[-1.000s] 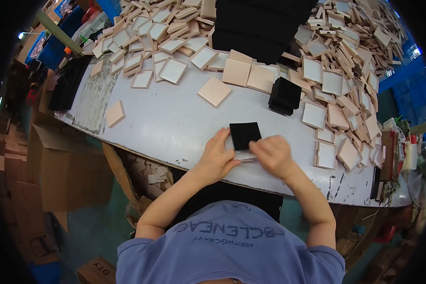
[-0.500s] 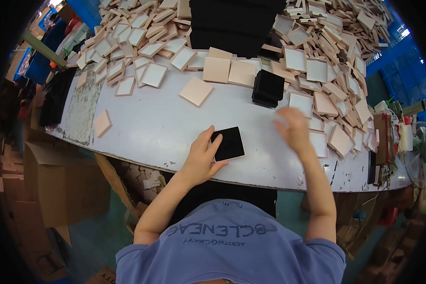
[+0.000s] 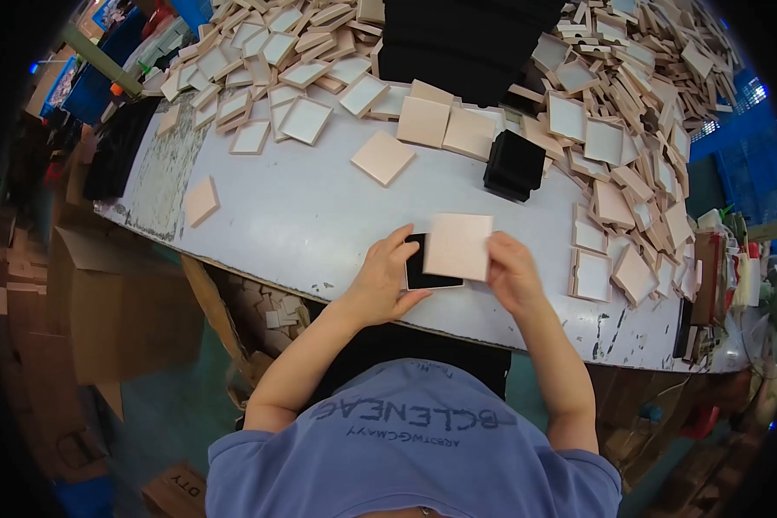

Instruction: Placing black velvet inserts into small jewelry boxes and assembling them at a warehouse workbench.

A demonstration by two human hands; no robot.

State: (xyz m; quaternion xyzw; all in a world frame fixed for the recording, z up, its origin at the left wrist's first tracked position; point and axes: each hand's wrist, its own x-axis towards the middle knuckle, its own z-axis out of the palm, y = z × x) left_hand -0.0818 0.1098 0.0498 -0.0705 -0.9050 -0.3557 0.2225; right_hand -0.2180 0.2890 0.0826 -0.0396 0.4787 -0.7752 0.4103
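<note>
My left hand (image 3: 377, 278) grips the left side of a small square box base (image 3: 417, 269) near the table's front edge, thumb at the near edge and fingers at the far one. A black pad fills the base. My right hand (image 3: 515, 273) pinches a pale pink square lid (image 3: 459, 246) by its right edge. The lid hangs over the base and hides most of its right part; whether the two touch I cannot tell. Beyond them stands a small stack of black square pads (image 3: 514, 162). A pale pink square box piece (image 3: 383, 158) lies to its left.
Loose pink box pieces (image 3: 306, 120) heap up along the far side and down the right of the white table (image 3: 276, 203). Black sheets (image 3: 466, 43) lie at the back middle. A single pink piece (image 3: 202, 202) sits at left. A cardboard carton (image 3: 129, 302) stands on the floor.
My right hand has taken hold of a pink lid and brought it leftward over the box base. My left hand still holds the base. The whole view has shifted slightly.
</note>
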